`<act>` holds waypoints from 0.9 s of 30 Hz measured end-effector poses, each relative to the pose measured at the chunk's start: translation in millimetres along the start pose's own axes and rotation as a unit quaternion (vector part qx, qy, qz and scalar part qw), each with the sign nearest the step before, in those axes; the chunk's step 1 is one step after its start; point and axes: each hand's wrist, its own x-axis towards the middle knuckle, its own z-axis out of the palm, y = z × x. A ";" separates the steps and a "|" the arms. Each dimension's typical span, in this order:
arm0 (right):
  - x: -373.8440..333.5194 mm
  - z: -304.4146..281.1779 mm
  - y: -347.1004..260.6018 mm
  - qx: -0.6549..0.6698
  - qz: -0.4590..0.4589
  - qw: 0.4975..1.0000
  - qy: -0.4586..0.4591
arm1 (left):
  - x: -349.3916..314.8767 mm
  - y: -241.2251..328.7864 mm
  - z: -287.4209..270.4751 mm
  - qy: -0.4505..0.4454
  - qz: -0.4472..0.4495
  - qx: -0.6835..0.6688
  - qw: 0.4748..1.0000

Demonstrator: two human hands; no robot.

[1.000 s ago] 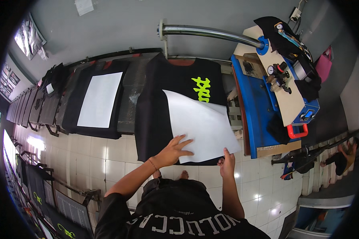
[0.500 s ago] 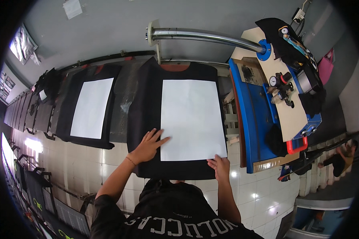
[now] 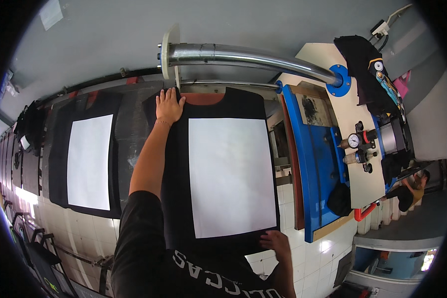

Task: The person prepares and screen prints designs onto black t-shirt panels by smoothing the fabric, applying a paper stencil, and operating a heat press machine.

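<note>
A black T-shirt (image 3: pixel 223 105) lies flat in front of me on a dark board, its neckline at the far end. On it rests a white sheet (image 3: pixel 232 176), roughly squared to the shirt. My left hand (image 3: pixel 169 106) is open, fingers flat on the shirt's far left shoulder. Close to the sheet's near right corner is my right hand (image 3: pixel 277 243), its fingers loosely bent and apart, with nothing visible in them. To the left, a second black shirt (image 3: pixel 58 154) carries another white sheet (image 3: pixel 90 161).
A blue and cream press machine (image 3: pixel 328 164) with a pressure gauge (image 3: pixel 353 141) stands at right. A thick metal bar (image 3: pixel 253 55) runs above the far edge. Black cloth (image 3: pixel 360 69) hangs on the machine. Another person (image 3: pixel 411 192) sits at far right.
My left hand has moved from the sheet's left edge to the shirt's far shoulder. My right hand remains near the sheet's corner. The view has shifted closer over the shirt.
</note>
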 end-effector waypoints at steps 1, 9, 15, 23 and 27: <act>-5.3 -16.5 -2.1 -0.024 -0.022 0.999 0.007 | 7.0 3.8 -0.8 -0.015 -0.005 -0.028 0.999; -55.9 -142.3 -122.0 -0.302 -0.475 0.630 0.535 | -83.9 -5.7 -7.5 0.088 0.068 -0.005 0.994; -43.2 -198.0 -151.3 -0.576 -0.336 0.627 0.402 | -278.2 23.3 -63.0 0.041 0.142 -0.065 0.987; -57.0 -165.1 -154.0 -0.507 -0.304 0.668 0.451 | -419.0 42.4 -107.3 -0.005 0.153 -0.076 0.985; -76.7 -167.7 -143.4 -0.518 -0.329 0.658 0.436 | -428.2 59.8 -115.4 0.002 0.161 -0.087 0.983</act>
